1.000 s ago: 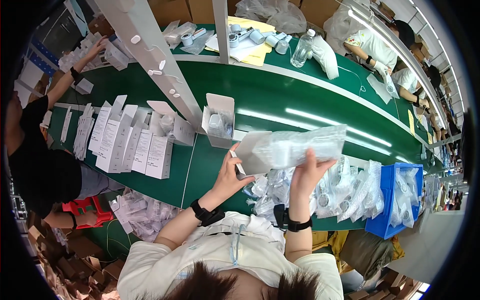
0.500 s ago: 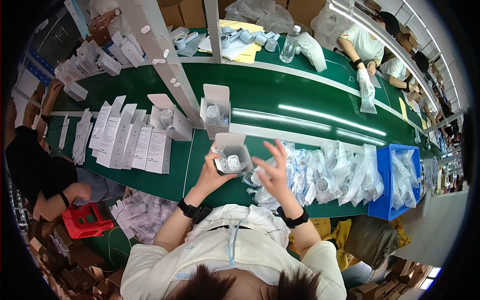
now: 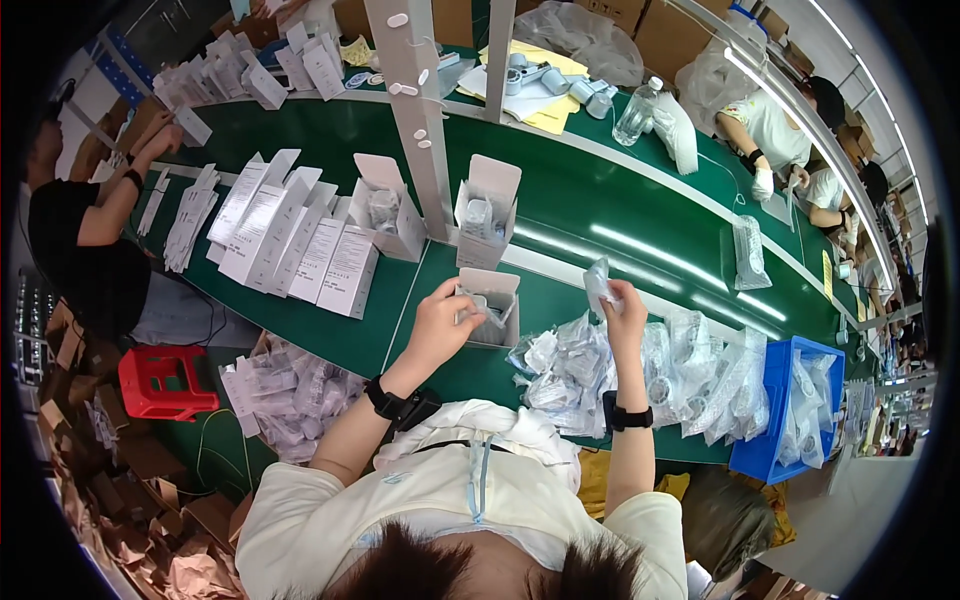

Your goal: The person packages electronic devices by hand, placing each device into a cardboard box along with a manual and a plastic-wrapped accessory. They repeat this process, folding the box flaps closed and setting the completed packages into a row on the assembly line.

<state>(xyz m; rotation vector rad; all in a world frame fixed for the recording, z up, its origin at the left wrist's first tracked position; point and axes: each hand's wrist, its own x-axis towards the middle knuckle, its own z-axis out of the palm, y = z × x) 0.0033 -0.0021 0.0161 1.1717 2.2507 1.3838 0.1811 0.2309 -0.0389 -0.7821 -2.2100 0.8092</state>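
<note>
An open white box stands on the green bench in front of me, its lid flap up. My left hand reaches over its left rim, fingertips pinched on a clear plastic bag inside. What that bag holds is mostly hidden. Raised to the right of the box, my right hand pinches a small plastic-wrapped packet. Below it lies a heap of bagged parts. Two more open boxes with wrapped items inside, a left box and a right box, stand behind.
Closed white boxes line the bench at left. Bubble-wrap bags lie at right beside a blue bin. A metal post rises behind the boxes. A co-worker works at far left, near a red stool.
The box I held in my left hand now stands on the bench, with my left fingers inside it. My right hand, empty before, has moved right and holds a small packet.
</note>
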